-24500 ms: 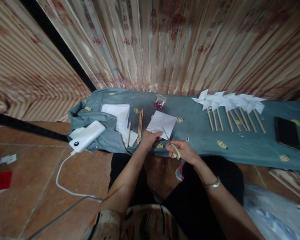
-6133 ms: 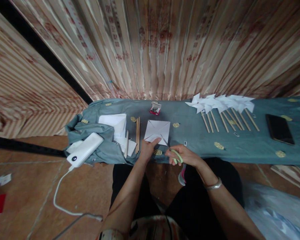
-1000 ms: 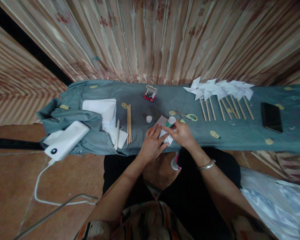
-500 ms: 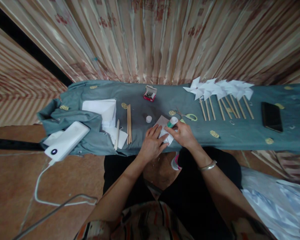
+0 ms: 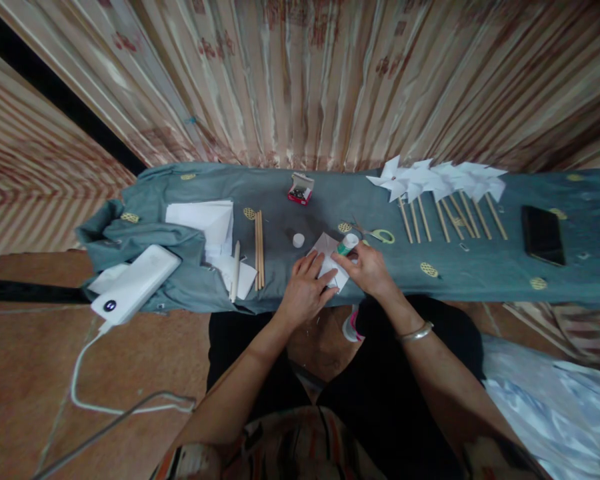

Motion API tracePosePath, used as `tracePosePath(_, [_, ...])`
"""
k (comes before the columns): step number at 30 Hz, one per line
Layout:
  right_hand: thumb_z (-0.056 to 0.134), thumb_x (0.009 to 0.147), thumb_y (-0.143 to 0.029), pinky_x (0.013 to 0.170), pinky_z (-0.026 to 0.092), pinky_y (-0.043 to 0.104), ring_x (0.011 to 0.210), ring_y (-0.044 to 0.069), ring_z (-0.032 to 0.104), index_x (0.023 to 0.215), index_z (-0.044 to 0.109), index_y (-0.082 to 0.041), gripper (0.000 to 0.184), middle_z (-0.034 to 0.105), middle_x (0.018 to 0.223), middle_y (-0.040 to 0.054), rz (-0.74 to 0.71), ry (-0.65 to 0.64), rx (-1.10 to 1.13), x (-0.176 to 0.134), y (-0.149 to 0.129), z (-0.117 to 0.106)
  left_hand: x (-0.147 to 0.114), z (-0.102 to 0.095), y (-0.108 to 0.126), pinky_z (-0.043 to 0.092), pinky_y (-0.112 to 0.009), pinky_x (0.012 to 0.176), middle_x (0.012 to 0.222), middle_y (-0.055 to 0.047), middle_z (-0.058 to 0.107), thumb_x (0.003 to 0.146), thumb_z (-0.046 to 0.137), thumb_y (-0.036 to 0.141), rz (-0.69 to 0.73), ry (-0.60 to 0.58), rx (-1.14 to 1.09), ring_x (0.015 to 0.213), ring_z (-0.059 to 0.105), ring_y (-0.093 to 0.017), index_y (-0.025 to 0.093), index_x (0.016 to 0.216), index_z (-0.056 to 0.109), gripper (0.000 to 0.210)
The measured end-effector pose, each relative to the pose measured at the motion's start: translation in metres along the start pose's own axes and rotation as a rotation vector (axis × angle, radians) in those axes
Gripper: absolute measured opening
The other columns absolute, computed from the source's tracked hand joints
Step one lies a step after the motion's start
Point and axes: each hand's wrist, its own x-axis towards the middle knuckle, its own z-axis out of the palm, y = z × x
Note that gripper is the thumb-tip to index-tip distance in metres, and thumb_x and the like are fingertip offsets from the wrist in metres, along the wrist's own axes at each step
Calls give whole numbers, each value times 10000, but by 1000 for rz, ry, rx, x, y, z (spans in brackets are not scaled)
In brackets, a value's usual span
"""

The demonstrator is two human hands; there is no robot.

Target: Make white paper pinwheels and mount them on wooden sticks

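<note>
A small white sheet of paper (image 5: 325,244) with fold lines lies near the table's front edge. Across it rests my left hand (image 5: 306,285), fingers spread and pressing the paper down. My right hand (image 5: 369,268) grips a green and white glue stick (image 5: 349,243) between thumb and fingers, tilted over the paper's right side. Whether its tip touches the paper is hidden by the hand. The round white cap (image 5: 299,240) sits just beyond the paper. Behind the glue stick lie scissors (image 5: 381,235) with yellow-green handles.
Paper pinwheels (image 5: 445,180) on sticks lie in a row at the right, left of a black phone (image 5: 543,235). Wooden sticks (image 5: 259,250), a white pen (image 5: 235,272) and stacked paper (image 5: 200,215) are on the left. A red box of pins (image 5: 301,189) and a white power bank (image 5: 136,285) also lie there.
The glue stick and my right hand have shifted very slightly to the right. My left hand still holds the paper in the same place.
</note>
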Motion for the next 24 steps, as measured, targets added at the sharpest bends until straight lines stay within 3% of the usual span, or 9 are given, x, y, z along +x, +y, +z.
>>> tracePosePath(24, [611, 822, -430, 618, 454, 305, 640, 220, 640, 869, 623, -201, 234, 699, 725, 58, 1, -37, -14, 7, -7, 2, 0, 1, 0, 348, -571, 1085, 1468, -170, 466, 915, 550, 408, -4, -6, 11, 1406, 355, -346, 213, 1242, 628, 389])
